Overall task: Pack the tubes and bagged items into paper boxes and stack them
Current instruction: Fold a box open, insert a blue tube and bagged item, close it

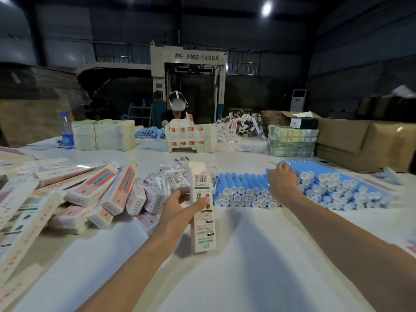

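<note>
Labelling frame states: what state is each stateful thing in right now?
paper box: upright, top flap open, held.
left grip: wrapped round the paper box.
right grip: on the blue tubes, fingers curled; hold unclear.
blue tubes: lying stacked, white caps on.
bagged items: loose heap, still bagged.
boxes on the left: closed, piled loosely.
water bottle: upright, capped.

The tubes (315,188) were light blue with white caps, the paper box (201,206) cream with a black barcode and green print, the piled boxes (96,190) pink and cream with coral-and-teal panels, the table (225,278) white, the bottle (67,131) blue-labelled.
</note>
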`<state>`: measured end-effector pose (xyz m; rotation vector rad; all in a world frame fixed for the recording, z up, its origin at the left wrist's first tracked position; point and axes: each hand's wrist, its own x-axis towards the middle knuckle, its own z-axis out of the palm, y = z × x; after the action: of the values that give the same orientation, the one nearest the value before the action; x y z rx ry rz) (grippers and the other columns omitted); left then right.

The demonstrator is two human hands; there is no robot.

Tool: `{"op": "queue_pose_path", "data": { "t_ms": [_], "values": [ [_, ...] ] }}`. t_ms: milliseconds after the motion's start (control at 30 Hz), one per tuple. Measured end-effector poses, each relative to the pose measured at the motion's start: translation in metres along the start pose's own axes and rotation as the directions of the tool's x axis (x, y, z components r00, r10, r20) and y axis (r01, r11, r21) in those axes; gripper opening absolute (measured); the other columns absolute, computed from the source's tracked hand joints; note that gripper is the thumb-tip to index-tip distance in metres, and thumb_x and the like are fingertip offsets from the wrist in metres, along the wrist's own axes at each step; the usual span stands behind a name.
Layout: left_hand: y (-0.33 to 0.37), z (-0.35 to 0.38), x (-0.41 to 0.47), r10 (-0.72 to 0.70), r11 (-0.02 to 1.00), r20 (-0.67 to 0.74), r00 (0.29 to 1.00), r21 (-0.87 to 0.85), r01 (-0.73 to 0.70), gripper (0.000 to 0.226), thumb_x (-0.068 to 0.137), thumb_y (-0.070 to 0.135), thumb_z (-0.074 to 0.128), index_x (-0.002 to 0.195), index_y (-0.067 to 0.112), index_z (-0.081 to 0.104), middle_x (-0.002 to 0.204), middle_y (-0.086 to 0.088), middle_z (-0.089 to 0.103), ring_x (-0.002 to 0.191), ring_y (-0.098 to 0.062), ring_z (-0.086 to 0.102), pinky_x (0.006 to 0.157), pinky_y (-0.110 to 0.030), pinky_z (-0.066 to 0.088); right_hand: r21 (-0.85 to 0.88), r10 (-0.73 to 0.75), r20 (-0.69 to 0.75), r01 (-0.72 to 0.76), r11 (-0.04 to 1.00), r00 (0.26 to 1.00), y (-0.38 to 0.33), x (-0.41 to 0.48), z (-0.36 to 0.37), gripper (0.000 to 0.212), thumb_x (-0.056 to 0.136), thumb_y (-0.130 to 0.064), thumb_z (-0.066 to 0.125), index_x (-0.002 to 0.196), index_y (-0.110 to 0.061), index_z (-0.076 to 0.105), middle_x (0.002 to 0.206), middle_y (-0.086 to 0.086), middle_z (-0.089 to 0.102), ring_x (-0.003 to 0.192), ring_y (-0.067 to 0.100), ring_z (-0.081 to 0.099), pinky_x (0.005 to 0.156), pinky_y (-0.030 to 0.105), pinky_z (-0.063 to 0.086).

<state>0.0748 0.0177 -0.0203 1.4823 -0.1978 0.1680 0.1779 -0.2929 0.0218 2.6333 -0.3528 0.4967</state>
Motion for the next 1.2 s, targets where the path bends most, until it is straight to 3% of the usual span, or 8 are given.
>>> {"op": "queue_pose_path", "data": {
  "t_ms": [167, 267, 367, 467, 600, 700, 1033, 1200],
  "values": [
    [0.001, 0.004, -0.005, 0.033, 0.999, 0.114, 0.993, -0.003, -0.032, 0.053, 0.078, 0.033, 0.089, 0.124, 0.017, 0.066, 0.114, 0.004, 0.08, 0.107, -0.017, 0.077, 0.081, -0.033, 0.063, 0.049, -0.009, -0.058, 0.011, 0.999, 0.998, -0.006, -0.005, -0.009, 0.018, 0.094, -0.003, 0.06, 0.111, -0.009, 0.064, 0.107, 0.008, 0.066, 0.101, 0.023, 0.063, 0.08, 0.028, 0.046],
    [0.001, 0.007, -0.007, 0.022, 0.999, 0.175, 0.984, -0.033, -0.016, 0.054, 0.082, 0.027, 0.088, 0.127, 0.012, 0.062, 0.116, -0.004, 0.08, 0.111, -0.025, 0.076, 0.09, -0.043, 0.062, 0.5, 0.105, -0.037, -0.073, 0.863, 0.994, 0.001, -0.008, -0.019, 0.021, 0.099, -0.002, 0.058, 0.119, 0.0, 0.052, 0.102, 0.015, 0.061, 0.095, 0.031, 0.063, 0.075, 0.036, 0.048],
    [0.002, 0.011, -0.01, 0.013, 0.999, 0.219, 0.976, -0.054, -0.001, 0.048, 0.088, 0.015, 0.085, 0.128, 0.008, 0.06, 0.115, -0.01, 0.081, 0.109, -0.032, 0.077, 0.086, -0.043, 0.062, 0.952, 0.128, 0.149, -0.177, 0.251, 0.981, 0.007, -0.029, -0.046, 0.037, 0.105, -0.004, 0.052, 0.137, -0.007, 0.034, 0.098, 0.012, 0.06, 0.081, 0.027, 0.063, 0.059, 0.036, 0.043],
    [0.006, 0.015, -0.014, 0.009, 0.999, 0.232, 0.973, -0.049, 0.003, 0.051, 0.087, 0.018, 0.087, 0.129, 0.011, 0.06, 0.117, -0.007, 0.08, 0.108, -0.028, 0.078, 0.081, -0.034, 0.063, 0.915, 0.003, 0.118, -0.108, -0.388, 0.993, 0.004, -0.063, -0.081, 0.041, 0.108, 0.0, 0.05, 0.14, -0.019, 0.032, 0.117, 0.016, 0.067, 0.101, 0.026, 0.075, 0.088, 0.04, 0.059],
    [0.008, 0.021, -0.02, 0.022, 1.0, 0.213, 0.977, -0.022, -0.017, 0.052, 0.084, 0.024, 0.09, 0.126, 0.013, 0.062, 0.114, -0.003, 0.081, 0.104, -0.023, 0.078, 0.078, -0.031, 0.064, 0.688, -0.09, -0.116, 0.015, -0.726, 0.989, -0.003, -0.099, -0.122, 0.046, 0.101, -0.002, 0.065, 0.138, -0.009, 0.039, 0.129, 0.024, 0.061, 0.109, 0.033, 0.075, 0.087, 0.034, 0.063],
    [0.011, 0.025, -0.025, 0.017, 1.0, 0.211, 0.977, -0.017, -0.014, 0.051, 0.084, 0.026, 0.09, 0.125, 0.013, 0.063, 0.113, -0.002, 0.082, 0.102, -0.022, 0.079, 0.075, -0.028, 0.063, 0.751, -0.07, -0.124, 0.047, -0.659, 0.99, -0.016, -0.109, -0.138, 0.04, 0.096, -0.015, 0.075, 0.127, -0.004, 0.051, 0.125, 0.022, 0.063, 0.111, 0.027, 0.074, 0.092, 0.035, 0.062],
    [0.018, 0.027, -0.032, 0.067, 0.996, 0.247, 0.967, 0.037, -0.078, 0.046, 0.087, 0.028, 0.089, 0.118, 0.013, 0.058, 0.113, 0.0, 0.082, 0.101, -0.02, 0.079, 0.077, -0.024, 0.061, 0.996, -0.322, 0.043, -0.015, 0.087, 0.946, -0.021, -0.096, -0.139, 0.029, 0.094, -0.037, 0.075, 0.109, -0.016, 0.061, 0.099, 0.0, 0.065, 0.081, 0.01, 0.059, 0.067, 0.024, 0.042],
    [0.018, 0.026, -0.031, 0.083, 0.994, 0.264, 0.961, 0.046, -0.099, 0.046, 0.087, 0.034, 0.089, 0.115, 0.016, 0.056, 0.114, 0.003, 0.082, 0.104, -0.018, 0.078, 0.08, -0.025, 0.062, 0.997, -0.306, -0.004, 0.029, 0.077, 0.952, -0.027, -0.098, -0.137, 0.039, 0.103, -0.056, 0.056, 0.109, -0.018, 0.056, 0.099, -0.003, 0.066, 0.079, 0.008, 0.059, 0.066, 0.025, 0.043]
  ]
}}
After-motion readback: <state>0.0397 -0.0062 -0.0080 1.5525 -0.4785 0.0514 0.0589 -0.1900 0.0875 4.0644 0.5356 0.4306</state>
